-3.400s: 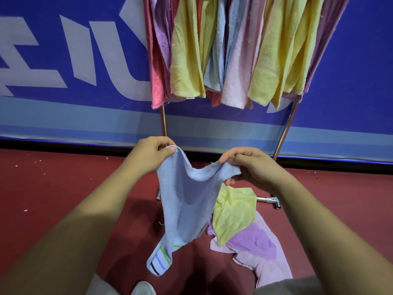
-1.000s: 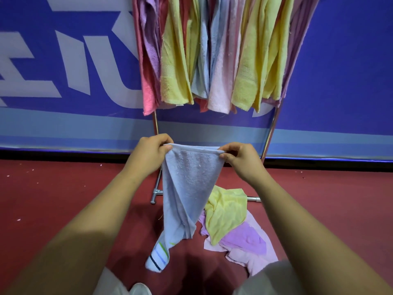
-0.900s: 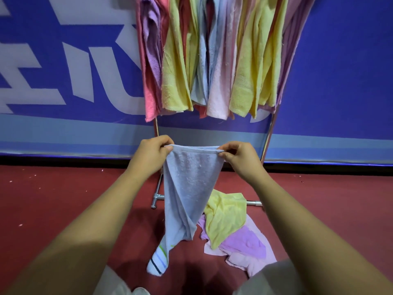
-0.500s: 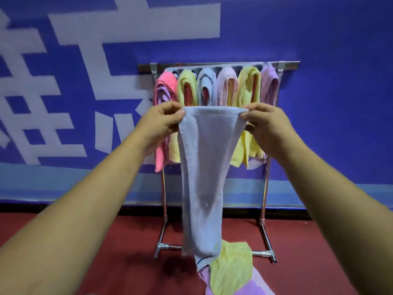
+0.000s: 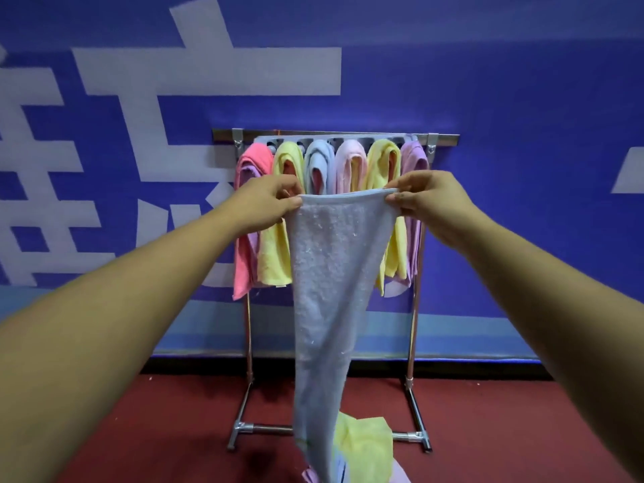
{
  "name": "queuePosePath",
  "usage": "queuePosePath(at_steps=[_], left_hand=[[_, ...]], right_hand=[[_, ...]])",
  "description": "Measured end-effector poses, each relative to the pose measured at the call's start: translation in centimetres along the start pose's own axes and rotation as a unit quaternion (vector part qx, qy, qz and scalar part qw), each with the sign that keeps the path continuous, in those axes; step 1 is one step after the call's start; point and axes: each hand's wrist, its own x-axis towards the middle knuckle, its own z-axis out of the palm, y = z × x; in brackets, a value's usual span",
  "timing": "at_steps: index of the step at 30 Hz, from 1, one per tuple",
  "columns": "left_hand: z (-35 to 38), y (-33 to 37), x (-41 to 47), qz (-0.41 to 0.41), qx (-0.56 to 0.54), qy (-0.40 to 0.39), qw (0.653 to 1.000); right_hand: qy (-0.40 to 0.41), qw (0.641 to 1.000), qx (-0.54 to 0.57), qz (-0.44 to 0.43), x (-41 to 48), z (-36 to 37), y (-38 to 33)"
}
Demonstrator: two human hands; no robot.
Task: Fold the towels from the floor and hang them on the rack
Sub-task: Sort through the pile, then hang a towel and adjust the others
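A light blue towel (image 5: 331, 291) hangs lengthwise in front of the rack, its top edge stretched between my hands. My left hand (image 5: 268, 203) pinches the top left corner and my right hand (image 5: 428, 200) pinches the top right corner. Behind it stands the metal rack (image 5: 334, 135), carrying several folded towels in pink, yellow, blue and purple. On the red floor below lie a yellow towel (image 5: 362, 444) and a bit of a purple one (image 5: 310, 477), partly hidden by the hanging towel.
A blue wall banner with large white lettering (image 5: 209, 71) stands right behind the rack. The rack's feet and crossbar (image 5: 268, 428) rest on the red floor (image 5: 156, 430), with a black strip along the wall's base.
My hands have lifted the blue towel from near the floor up to rack height, and the view has tilted up. The towel's lower end has come off the floor pile.
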Motion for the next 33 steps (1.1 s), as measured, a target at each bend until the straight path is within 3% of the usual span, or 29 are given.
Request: queuePosePath(at_steps=[2,7,11,14,16,18,21,26,31,33], left_hand=[[-0.3,0.4,-0.5,0.019,-0.021,-0.041,0.999],[-0.7,1.2,-1.8,0.019,-0.244,-0.083,0.966],[-0.9,2.8,-2.9,0.055,-0.252,-0.159,0.953],[-1.3,3.0,-3.4,0.045,-0.301,-0.229,0.925],[-1.3,3.0,-3.6,0.056,-0.272,-0.225,0.934],[-1.4,3.4,-3.8,0.099,-0.168,-0.197,0.961],[-1.3,4.1,-4.2,0.135,-0.075,-0.178,0.972],[-0.6,4.6,-3.9,0.189,-0.054,-0.114,0.974],[-0.2,5.6,-3.9,0.19,-0.149,-0.193,0.951],[-0.1,5.7,-3.9,0.165,-0.141,-0.182,0.959]], right_hand=[[-0.002,1.0,-0.01,0.001,-0.2,-0.2,0.2],[-0.003,0.999,0.035,0.021,-0.3,-0.2,1.0],[-0.004,0.998,0.059,0.033,-0.2,0.6,1.4],[-0.002,0.998,0.051,0.043,0.1,0.7,1.7],[-0.006,0.998,0.04,0.051,0.0,0.7,1.6],[-0.005,0.998,0.018,0.055,0.0,0.4,1.5],[-0.003,0.998,-0.019,0.065,0.0,0.1,1.7],[-0.037,0.995,-0.011,0.087,-0.3,0.6,1.7],[-0.075,0.991,0.059,0.097,-0.7,2.0,0.4],[-0.083,0.989,0.067,0.098,-1.0,2.6,-0.1]])
